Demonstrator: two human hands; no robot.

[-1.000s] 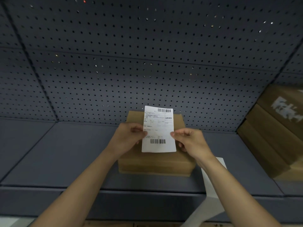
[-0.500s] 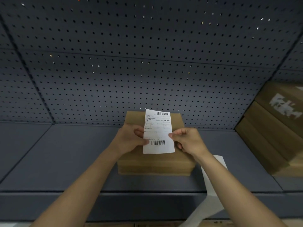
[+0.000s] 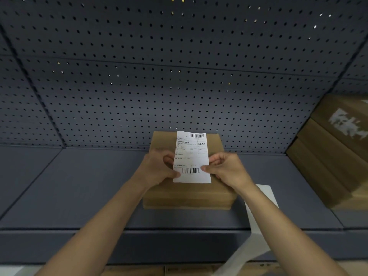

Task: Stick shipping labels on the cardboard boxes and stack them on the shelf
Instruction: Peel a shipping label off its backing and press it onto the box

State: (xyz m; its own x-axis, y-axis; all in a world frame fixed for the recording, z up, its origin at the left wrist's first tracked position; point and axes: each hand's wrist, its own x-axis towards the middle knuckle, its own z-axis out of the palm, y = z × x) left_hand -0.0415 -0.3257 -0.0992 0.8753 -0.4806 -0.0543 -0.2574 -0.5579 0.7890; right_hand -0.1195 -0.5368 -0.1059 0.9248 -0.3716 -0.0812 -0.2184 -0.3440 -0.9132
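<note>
perforated metal pegboard (image 3: 139, 86) at back, smooth dark shelf (image 3: 79, 196) below. stacked boxes (image 3: 328, 166) far right. plain cardboard box (image 3: 189, 198) sits mid-shelf: flat top, stiff, prob light; take it by the side walls w/ both hands. label (image 3: 191, 154) held over box top, contact unclear: thin floppy paper, likely tacky underneath, so handle by edges. left hand (image 3: 157, 170) & right hand (image 3: 227, 168) pinch its side edges w/ curled fingers.

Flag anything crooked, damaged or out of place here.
Nothing damaged. The label, pinched by the left hand and right hand, is not yet stuck on the box; a white strip lies across the shelf edge.
</note>
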